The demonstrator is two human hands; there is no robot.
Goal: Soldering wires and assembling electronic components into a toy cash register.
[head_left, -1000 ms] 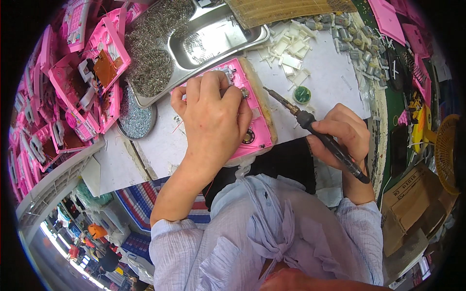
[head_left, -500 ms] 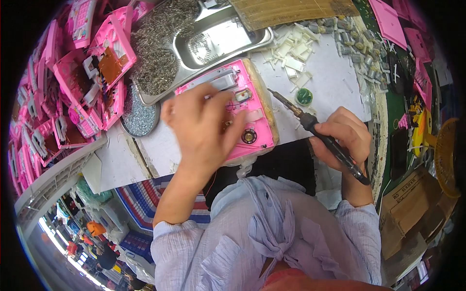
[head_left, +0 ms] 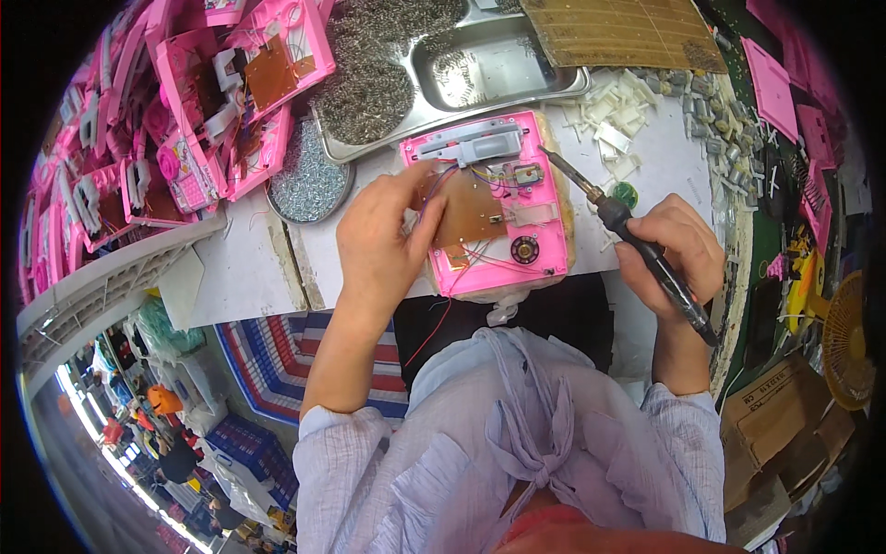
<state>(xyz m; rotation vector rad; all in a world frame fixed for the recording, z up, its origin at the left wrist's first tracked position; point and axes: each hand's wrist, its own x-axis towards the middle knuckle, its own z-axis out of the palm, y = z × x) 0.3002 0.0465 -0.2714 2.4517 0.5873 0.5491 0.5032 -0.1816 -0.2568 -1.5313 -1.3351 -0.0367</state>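
Both hands are busy: the left hand (head_left: 383, 242) has slid off the pink casing (head_left: 489, 208) on the bench (head_left: 249, 268), baring its brown board (head_left: 469, 210), which its fingertips now pinch; the right hand (head_left: 672, 254) stays wrapped around the soldering iron (head_left: 628, 231), tip beside the casing. Loose wires cross the board; a steel tray (head_left: 489, 78) of screws lies behind.

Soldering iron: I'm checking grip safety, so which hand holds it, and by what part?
The right hand holds the soldering iron by its dark handle, behind the metal tip, which points toward the pink casing.
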